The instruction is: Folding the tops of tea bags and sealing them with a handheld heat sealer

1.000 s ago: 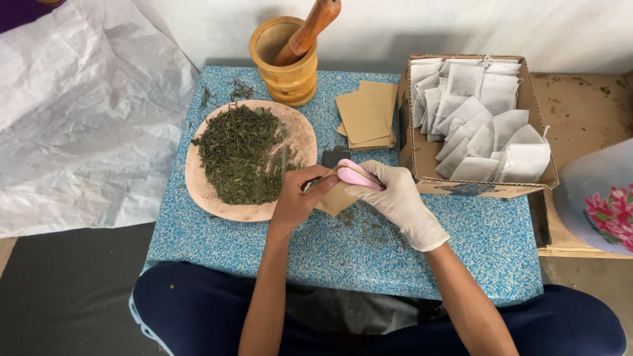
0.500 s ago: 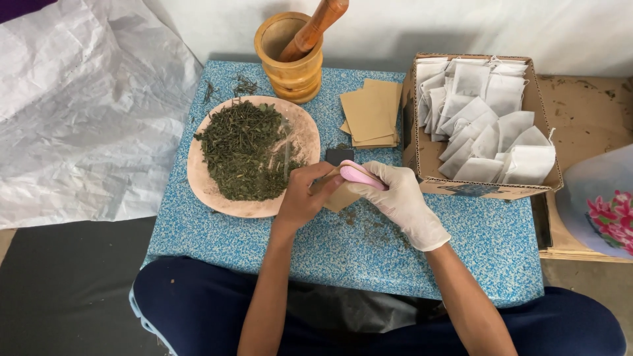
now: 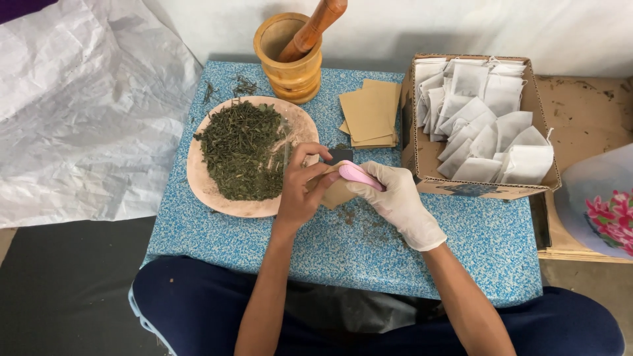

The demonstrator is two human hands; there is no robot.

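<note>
My bare left hand point(image 3: 300, 191) grips a small brown paper pouch point(image 3: 337, 191) just above the blue speckled table point(image 3: 330, 250). My right hand point(image 3: 395, 198), in a white glove, holds a pink spoon-like tool point(image 3: 359, 175) laid against the pouch's upper edge. Directly left of my hands lies a round wooden plate point(image 3: 300, 125) heaped with dried green leaves point(image 3: 241, 148). A small dark flat object point(image 3: 339, 155) sits on the table behind the pouch, partly hidden.
A wooden mortar point(image 3: 290, 59) with a pestle point(image 3: 313, 29) stands at the back. A stack of brown pouches point(image 3: 370, 113) lies beside it. A cardboard box point(image 3: 488, 184) of white filter bags sits at right. Crumpled white sheet point(image 3: 79, 112) at left.
My left hand has shifted its grip, with the index finger lifted up over the pouch. The right hand and the pink tool have stayed almost in place.
</note>
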